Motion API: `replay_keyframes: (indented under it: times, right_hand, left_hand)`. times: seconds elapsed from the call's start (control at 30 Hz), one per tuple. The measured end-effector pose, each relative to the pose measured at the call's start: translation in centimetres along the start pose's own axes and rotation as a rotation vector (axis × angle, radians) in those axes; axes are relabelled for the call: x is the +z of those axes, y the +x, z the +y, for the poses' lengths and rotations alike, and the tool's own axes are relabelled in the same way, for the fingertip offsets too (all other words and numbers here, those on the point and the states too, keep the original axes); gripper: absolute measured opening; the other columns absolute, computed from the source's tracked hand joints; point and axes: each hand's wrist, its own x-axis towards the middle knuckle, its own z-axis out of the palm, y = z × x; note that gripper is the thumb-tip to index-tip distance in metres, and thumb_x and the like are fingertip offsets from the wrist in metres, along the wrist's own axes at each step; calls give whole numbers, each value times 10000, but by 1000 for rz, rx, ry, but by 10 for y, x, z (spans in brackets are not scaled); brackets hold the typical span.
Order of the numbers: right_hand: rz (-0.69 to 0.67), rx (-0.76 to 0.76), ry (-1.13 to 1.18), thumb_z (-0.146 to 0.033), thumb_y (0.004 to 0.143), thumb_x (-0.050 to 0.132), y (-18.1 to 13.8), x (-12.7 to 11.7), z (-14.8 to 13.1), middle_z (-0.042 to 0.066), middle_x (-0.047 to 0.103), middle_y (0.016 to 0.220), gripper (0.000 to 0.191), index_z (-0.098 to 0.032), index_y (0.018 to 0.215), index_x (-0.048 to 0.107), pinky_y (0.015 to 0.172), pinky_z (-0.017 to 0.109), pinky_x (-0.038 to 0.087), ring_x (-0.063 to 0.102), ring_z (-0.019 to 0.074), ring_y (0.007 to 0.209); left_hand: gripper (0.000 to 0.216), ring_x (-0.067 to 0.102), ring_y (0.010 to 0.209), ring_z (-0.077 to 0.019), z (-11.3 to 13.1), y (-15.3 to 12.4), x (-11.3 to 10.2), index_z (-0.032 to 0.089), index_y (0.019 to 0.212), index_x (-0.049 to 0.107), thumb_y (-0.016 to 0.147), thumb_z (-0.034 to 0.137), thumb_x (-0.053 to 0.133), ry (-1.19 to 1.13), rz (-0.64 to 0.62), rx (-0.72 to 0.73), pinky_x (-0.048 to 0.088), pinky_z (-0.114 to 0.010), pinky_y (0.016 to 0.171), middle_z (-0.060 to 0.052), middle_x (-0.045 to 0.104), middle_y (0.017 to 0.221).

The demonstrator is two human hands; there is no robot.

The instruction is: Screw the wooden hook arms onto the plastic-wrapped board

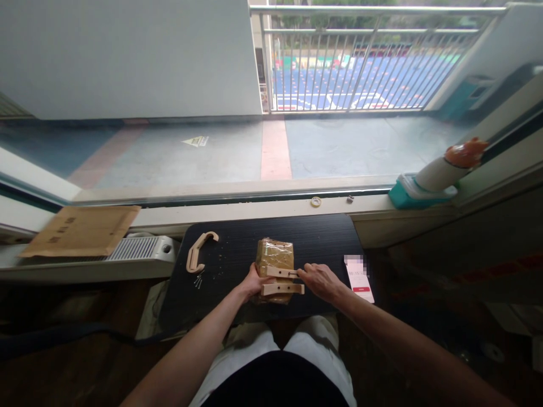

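Observation:
A block wrapped in shiny brown tape [275, 252] sits upright at the middle of the black table. Across its near part lie two pale wooden pieces with dark holes, an upper wooden piece [278, 272] and a lower wooden piece [283, 289]. My left hand [253, 282] is closed at the left end of the upper piece, its thumb between the two; its other fingers are partly hidden. In my right hand [319, 280], closed in a fist, is a thin dark rod [292, 275] whose tip meets the upper piece's right part. Its handle is hidden.
A curved wooden piece [195, 254] lies on the black table [231, 226] at left, with several screws [198, 281] beside it. A phone [358, 278] rests at the right edge. A tape roll [315, 202] and a teal box [409, 192] stand on the windowsill.

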Motion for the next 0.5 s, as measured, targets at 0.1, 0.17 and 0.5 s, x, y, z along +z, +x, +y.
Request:
replay_keyframes:
  times: [0.1, 0.17, 0.5]
  right_hand:
    - [5, 6, 11, -121, 897, 354, 4, -2, -4, 89, 630, 923, 269, -174, 1022, 587, 652, 261, 424, 604, 175, 799]
    - [-4, 36, 47, -142, 897, 372, 6, -3, -8, 95, 635, 934, 251, -170, 1008, 595, 664, 260, 419, 608, 175, 816]
    - [-71, 436, 377, -314, 918, 331, 11, -4, -12, 64, 684, 987, 314, -219, 1023, 611, 681, 275, 400, 628, 196, 882]
  left_hand:
    - [889, 597, 1043, -283, 2, -1, 2, 161, 1074, 412, 334, 207, 904, -16, 4, 32, 452, -440, 952, -145, 602, 1106]
    - [875, 600, 1032, -284, 2, -2, 4, 155, 1039, 421, 314, 210, 907, -21, 22, 55, 453, -445, 948, -144, 603, 1090]
    - [822, 622, 988, -279, -7, 4, 1, 157, 1022, 454, 340, 239, 904, -30, 14, 90, 471, -441, 915, -124, 628, 1062]
